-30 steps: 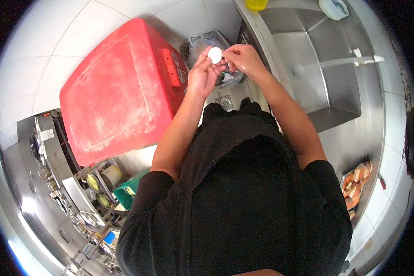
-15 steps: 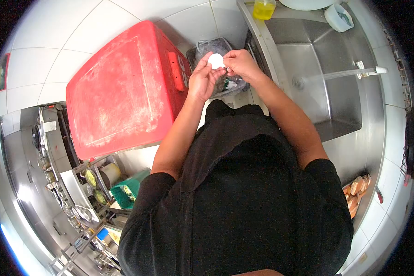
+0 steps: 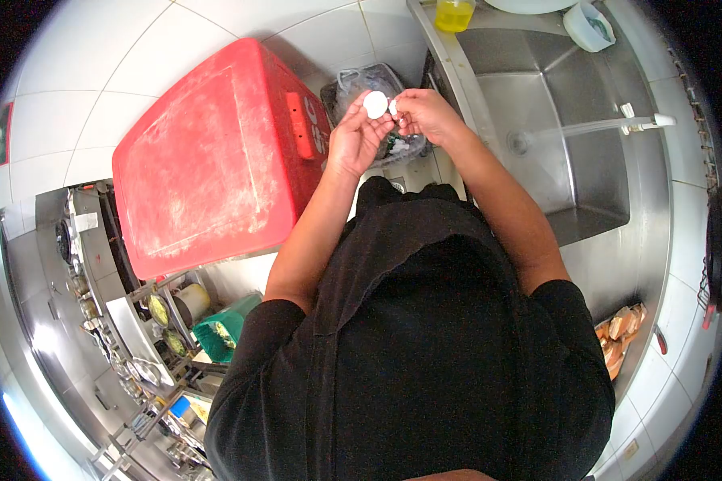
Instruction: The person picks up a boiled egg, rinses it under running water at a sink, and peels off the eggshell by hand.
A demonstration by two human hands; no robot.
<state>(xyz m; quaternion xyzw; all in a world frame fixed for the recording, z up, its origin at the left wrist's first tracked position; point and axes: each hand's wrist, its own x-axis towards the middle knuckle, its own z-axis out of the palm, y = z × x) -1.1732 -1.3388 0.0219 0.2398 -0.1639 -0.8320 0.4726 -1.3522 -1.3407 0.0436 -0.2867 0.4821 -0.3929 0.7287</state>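
Observation:
Over the lined bin, my left hand (image 3: 356,138) holds a smooth, white, rounded piece (image 3: 375,104) between thumb and fingers. Its exact kind is hard to make out; it could be a peeled egg. Close beside it, my right hand (image 3: 425,116) pinches a small white bit (image 3: 393,107) that now sits slightly apart from the round piece. Below both hands stands the bin with a clear plastic bag (image 3: 369,80), with white and dark scraps inside.
A large red lidded box (image 3: 208,160) stands to the left. On the right, water runs from a tap (image 3: 646,123) into the steel sink (image 3: 489,120). Yellow liquid fills a container (image 3: 454,15). A green bin (image 3: 217,333) and orange-brown food pieces (image 3: 620,337) lie lower down.
My right hand has drawn slightly away to the right with the small white bit, opening a gap from the round piece. My left hand keeps its hold.

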